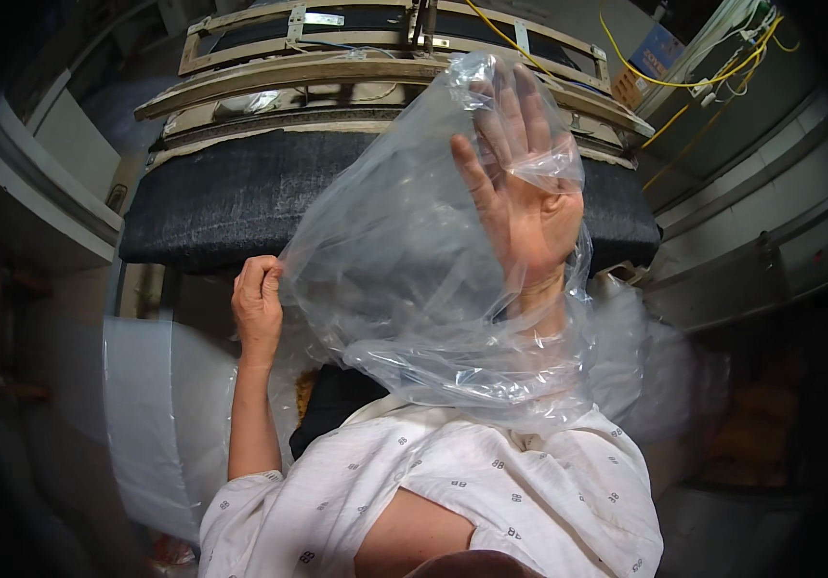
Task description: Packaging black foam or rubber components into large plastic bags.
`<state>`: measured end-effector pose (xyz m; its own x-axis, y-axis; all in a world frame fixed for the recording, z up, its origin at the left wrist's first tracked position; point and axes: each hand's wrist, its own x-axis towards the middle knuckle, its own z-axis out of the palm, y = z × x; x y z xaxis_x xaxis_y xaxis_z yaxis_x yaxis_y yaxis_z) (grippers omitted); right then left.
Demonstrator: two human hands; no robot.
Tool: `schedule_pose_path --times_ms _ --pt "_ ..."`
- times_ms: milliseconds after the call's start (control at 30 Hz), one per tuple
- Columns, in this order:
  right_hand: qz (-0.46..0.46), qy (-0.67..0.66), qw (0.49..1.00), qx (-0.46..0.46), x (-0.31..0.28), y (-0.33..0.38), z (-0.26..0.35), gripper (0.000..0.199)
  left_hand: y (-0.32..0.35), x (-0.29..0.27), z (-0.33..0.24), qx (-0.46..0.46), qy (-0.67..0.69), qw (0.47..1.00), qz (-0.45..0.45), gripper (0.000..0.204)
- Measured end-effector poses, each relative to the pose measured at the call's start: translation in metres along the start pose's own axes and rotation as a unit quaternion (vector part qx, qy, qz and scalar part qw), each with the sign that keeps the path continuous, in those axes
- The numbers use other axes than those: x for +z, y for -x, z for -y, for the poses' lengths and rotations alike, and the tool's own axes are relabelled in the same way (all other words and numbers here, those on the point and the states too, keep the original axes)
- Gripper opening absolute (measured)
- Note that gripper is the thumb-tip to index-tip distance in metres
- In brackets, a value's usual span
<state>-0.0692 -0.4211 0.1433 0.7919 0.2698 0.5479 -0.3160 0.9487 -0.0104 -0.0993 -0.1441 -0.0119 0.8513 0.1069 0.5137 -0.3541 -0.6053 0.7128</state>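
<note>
A large clear plastic bag (385, 231) spreads in front of my chest, its loose folds bunched near my right forearm. My right hand (529, 193) is inside the bag, raised with the palm showing and the fingers stretched out toward the bag's far corner. Film lies over the fingers and part of the palm. On the left, my left hand (260, 299) is closed, pinching the bag's left edge between thumb and fingers.
A bench padded in dark cloth (231, 193) stands ahead, with a wooden frame (366, 72) behind it. Yellow cables (664, 82) hang at the far right. White plastic sheeting (139, 414) hangs at the left, and more clear film (626, 337) lies at the right.
</note>
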Motion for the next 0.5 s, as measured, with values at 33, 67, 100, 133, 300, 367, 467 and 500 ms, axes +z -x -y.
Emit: schedule_pose_path --times_ms 33,67,100,133,300,367,467,500 --pt "0.000 0.028 1.000 -0.007 0.001 0.001 0.001 0.058 0.002 0.001 -0.001 0.001 -0.002 1.000 0.002 0.004" --pt "0.000 0.026 1.000 -0.009 0.002 0.003 0.002 0.058 0.003 0.002 -0.002 -0.021 0.013 0.999 0.023 0.004" --pt "-0.001 0.041 0.999 -0.009 0.003 0.004 0.002 0.059 0.005 0.003 -0.002 -0.045 0.029 0.998 0.042 0.004" --pt "-0.002 0.056 0.998 -0.008 0.004 0.005 0.003 0.059 0.006 0.005 -0.002 -0.030 0.033 0.998 0.046 0.005" --pt "-0.013 0.071 0.997 0.018 0.008 0.014 0.007 0.063 -0.003 -0.007 -0.018 -0.064 0.022 0.987 0.149 0.005" --pt "-0.011 0.066 0.997 0.027 0.011 0.019 0.008 0.064 -0.017 -0.016 -0.031 0.017 -0.029 0.981 0.189 0.007" --pt "0.003 0.115 0.993 0.031 0.016 0.025 0.010 0.062 -0.052 -0.022 -0.079 0.066 0.011 0.996 0.066 0.007" --pt "0.003 0.117 0.992 0.036 0.015 0.027 0.009 0.063 -0.063 -0.020 -0.096 0.118 0.046 0.991 0.037 0.010"
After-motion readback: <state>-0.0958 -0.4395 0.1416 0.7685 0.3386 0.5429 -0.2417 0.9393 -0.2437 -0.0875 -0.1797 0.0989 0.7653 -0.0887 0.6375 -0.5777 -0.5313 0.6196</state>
